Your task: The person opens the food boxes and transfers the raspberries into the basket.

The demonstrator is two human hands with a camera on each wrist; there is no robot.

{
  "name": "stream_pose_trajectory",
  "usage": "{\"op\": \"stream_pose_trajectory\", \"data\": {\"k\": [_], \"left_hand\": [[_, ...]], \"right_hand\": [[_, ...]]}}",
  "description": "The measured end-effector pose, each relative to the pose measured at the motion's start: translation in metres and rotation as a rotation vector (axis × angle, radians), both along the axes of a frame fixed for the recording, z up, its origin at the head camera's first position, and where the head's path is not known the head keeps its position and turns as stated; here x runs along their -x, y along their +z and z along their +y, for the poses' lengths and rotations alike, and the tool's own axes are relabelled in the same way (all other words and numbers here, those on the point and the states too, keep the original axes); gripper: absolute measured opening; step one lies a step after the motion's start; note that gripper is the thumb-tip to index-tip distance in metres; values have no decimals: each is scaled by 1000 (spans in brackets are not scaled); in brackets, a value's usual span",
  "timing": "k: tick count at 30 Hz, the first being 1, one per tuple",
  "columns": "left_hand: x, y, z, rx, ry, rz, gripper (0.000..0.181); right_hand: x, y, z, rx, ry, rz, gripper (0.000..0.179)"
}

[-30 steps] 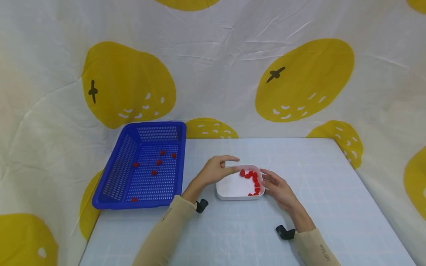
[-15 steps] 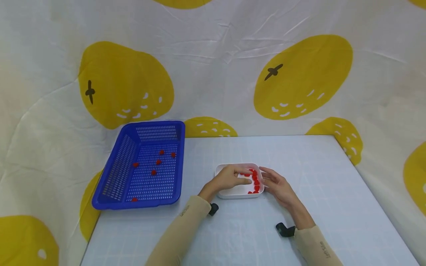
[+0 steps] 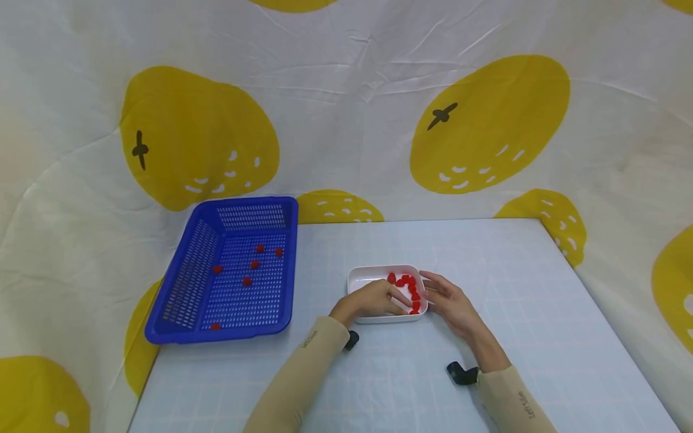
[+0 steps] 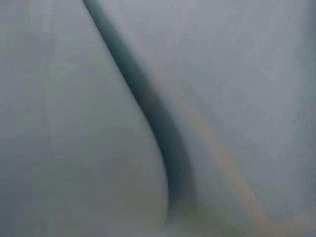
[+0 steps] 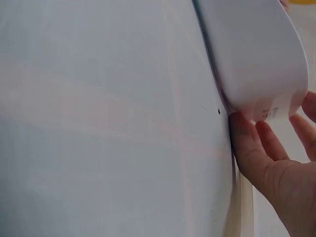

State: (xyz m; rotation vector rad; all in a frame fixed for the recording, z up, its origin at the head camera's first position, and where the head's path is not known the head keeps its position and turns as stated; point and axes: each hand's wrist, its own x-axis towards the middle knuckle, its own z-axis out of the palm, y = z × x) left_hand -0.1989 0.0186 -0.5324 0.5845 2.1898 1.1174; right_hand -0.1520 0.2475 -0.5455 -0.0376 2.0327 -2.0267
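Observation:
A shallow white box (image 3: 360,276) lies on the table, with several small red pieces (image 3: 412,288) lined up along its back and right end. My left hand (image 3: 373,299) reaches into it over the front rim. Its index finger and thumb point down at the red pieces in the front right corner; whether one is pinched is too small to tell. At the box's right end, my right hand (image 3: 452,307) rests its fingertips and thumb against the outer wall. The right wrist view shows these relaxed fingers (image 5: 271,140) touching the box wall (image 5: 261,54).
To the left stands a blue perforated basket (image 3: 295,258) with several loose red pieces (image 3: 254,264) scattered on its floor. A white patterned cloth (image 3: 346,120) with yellow fruit shapes hangs behind the pale table (image 3: 514,282). The left wrist view is blurred.
My left hand has moved right and forward-down, from the box's back left over the rim into its front right corner. The right hand has stayed at the box's right end.

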Motion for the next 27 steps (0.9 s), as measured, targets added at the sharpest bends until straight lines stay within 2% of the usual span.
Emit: {"op": "stream_pose_trajectory", "data": {"k": [9, 18, 27], "left_hand": [[3, -2, -2, 72, -81, 63, 19], [1, 0, -3, 97, -99, 106, 17], [1, 0, -5, 96, -89, 112, 11]], "right_hand": [[-1, 1, -1, -6, -12, -9, 56], [0, 1, -1, -22, -19, -22, 57], [0, 1, -2, -20, -26, -32, 57]]}}
